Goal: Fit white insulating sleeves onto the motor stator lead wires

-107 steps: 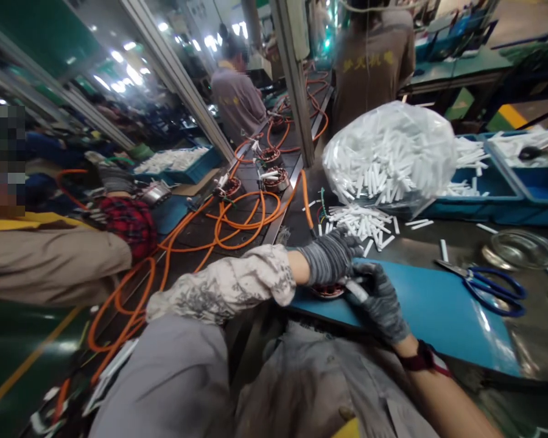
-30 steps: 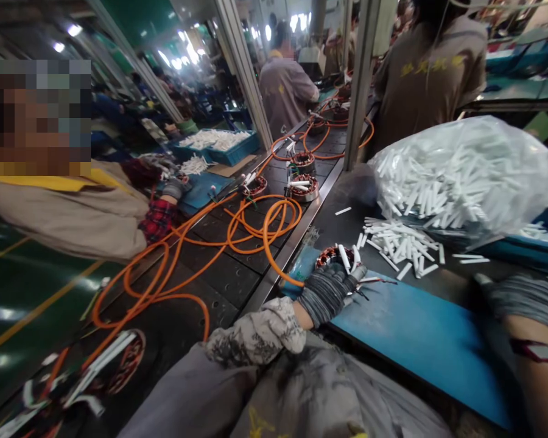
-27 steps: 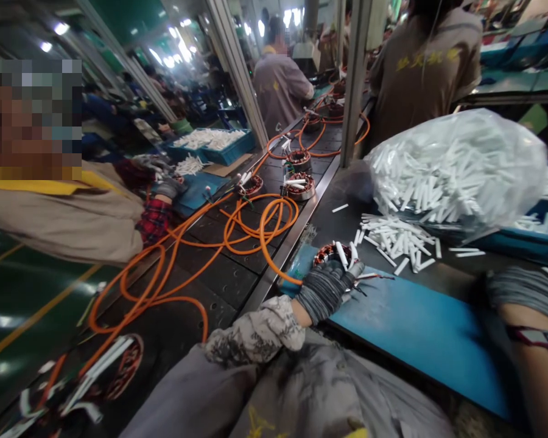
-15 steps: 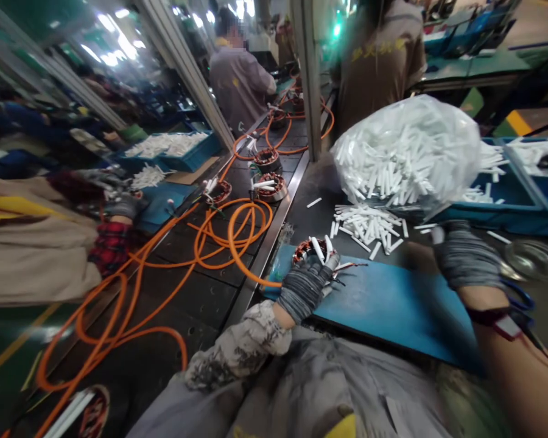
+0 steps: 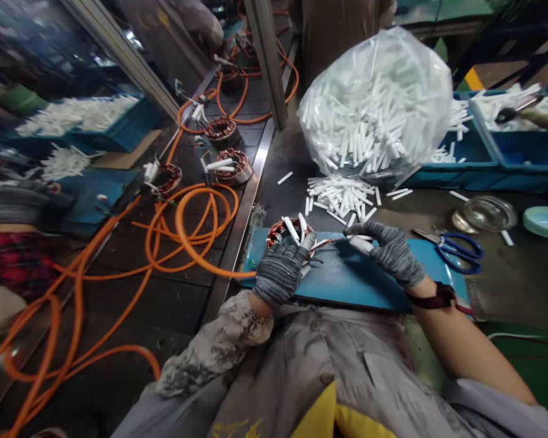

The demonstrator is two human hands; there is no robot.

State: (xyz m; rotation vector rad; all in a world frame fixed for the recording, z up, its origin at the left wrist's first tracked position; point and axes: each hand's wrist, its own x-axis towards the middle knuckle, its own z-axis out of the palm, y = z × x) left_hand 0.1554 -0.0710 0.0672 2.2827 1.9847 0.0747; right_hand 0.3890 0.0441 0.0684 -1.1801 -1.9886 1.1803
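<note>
My left hand (image 5: 281, 271), in a grey knitted glove, is closed on a copper-wound stator (image 5: 277, 233) at the left end of a blue mat (image 5: 333, 277). White sleeves (image 5: 291, 230) stick up from its windings beside my thumb. A thin reddish lead (image 5: 326, 241) runs from the stator rightward to my right fingertips. My gloved right hand (image 5: 388, 250) is pinched shut over the mat, with a small white sleeve partly showing between finger and thumb at the lead's end. The fingers hide most of that sleeve.
Loose white sleeves (image 5: 340, 196) lie beyond the mat, below a bulging clear bag (image 5: 379, 109). Blue-handled scissors (image 5: 459, 252) and a glass dish (image 5: 488, 213) are at right. Orange hose (image 5: 182, 210) loops around other stators (image 5: 234, 167) on the left line. A co-worker's gloved hand (image 5: 21, 204) is far left.
My right hand has come left from the sleeves and dish area to the lead beside the stator. My left hand stays on the stator. The view has tilted down and turned right.
</note>
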